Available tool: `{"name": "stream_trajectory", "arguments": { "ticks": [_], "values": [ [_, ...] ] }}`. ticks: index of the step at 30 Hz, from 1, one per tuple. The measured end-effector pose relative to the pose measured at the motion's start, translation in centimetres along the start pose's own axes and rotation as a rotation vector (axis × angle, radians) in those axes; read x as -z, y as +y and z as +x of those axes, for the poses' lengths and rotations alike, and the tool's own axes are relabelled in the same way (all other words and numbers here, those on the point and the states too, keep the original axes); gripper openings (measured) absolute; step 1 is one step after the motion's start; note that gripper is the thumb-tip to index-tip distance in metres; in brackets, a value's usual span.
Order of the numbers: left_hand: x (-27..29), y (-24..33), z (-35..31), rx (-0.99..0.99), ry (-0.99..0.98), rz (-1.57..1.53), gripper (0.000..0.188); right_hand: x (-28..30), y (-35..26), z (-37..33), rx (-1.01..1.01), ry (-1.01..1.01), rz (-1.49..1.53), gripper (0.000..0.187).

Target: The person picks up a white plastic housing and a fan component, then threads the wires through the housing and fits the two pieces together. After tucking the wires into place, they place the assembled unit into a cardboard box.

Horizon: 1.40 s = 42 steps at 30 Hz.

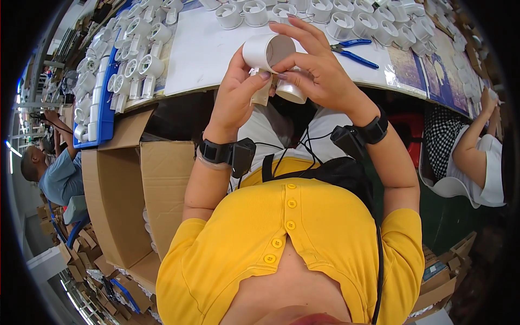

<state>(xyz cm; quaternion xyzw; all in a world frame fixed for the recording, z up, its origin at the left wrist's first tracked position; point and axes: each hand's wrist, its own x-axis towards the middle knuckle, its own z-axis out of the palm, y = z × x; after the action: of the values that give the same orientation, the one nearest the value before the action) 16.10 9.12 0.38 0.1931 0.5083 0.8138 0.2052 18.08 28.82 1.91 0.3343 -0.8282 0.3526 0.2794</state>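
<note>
Just over the table's near edge, both my hands hold a white cylindrical housing point(254, 52), its open grey end tilted to the right. My left hand point(236, 89) is closed around its left side, thumb bent in below. The fingers of my right hand point(324, 70) curl over the top and right, with thumb and forefinger pinched close to the lower rim. Below the housing hang a second white cylinder point(291, 93) and a narrow white bracket-like piece point(261, 93). How these parts join is hidden by my fingers. Blue-handled cutting pliers point(357, 52) lie to the right.
Many similar white housings point(341, 24) cover the far side of the white table point(197, 54). More stand at left, beside a blue tray point(103, 111) of white parts. An open cardboard box point(114, 200) is at my left. One person point(62, 173) is at far left, another point(474, 151) at right.
</note>
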Motion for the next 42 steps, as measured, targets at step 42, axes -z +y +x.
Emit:
{"name": "stream_trajectory", "arguments": {
  "ticks": [42],
  "values": [
    [4.3,-1.3,2.9,0.326,-0.124,-0.124,0.045,2.2,0.4,5.4,-0.267,-0.508,0.103,0.049]
  ]
}}
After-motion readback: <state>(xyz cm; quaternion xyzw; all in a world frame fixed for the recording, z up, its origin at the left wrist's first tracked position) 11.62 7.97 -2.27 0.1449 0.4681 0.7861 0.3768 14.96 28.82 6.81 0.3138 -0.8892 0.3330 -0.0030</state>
